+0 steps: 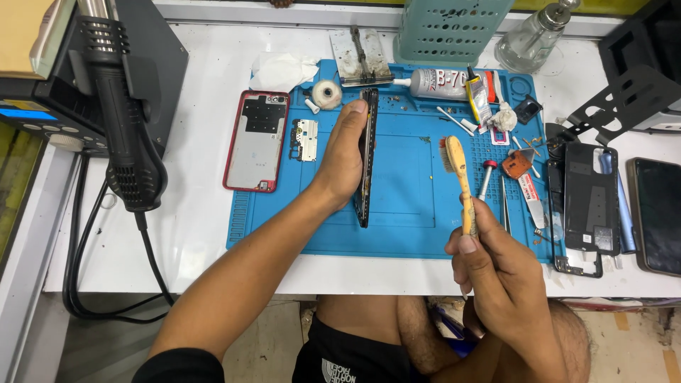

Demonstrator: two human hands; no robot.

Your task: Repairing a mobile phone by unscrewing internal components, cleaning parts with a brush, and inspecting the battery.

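Near edge of the tabletop: the right hand [500,280] is hovering just past the table's front edge, fingers closed around the lower handle of a worn brush [459,181].
Right hand pose: it is gripping with the thumb pressed along the handle and the wrist bent up, so the bristle head is pointing away from the person, over the blue mat [404,213] and not touching anything.
Middle of the mat: the left hand [345,152] is standing a dark phone [366,159] on its long edge, palm flat against one face and fingers curling over the top end.
Left arm pose: the forearm is crossing the front edge of the table at a slant, wrist straight, steadying the phone upright.
Hands: they are working apart, each clamped on its own thing, brush near the phone but clear of it.
Progress, as I judge it: the phone is already opened, since a red back cover [256,140] and a small metal plate [306,130] are lying off to the left of the mat; brushing seems to be in hand, and nothing looks reassembled yet.
Right side of the mat: tweezers [505,206] and small scraps are lying loose.
Far edge of the mat: a glue tube [434,84] is lying on its side.
Left end of the tabletop: a black hot-air gun [120,113] is hanging in its stand.
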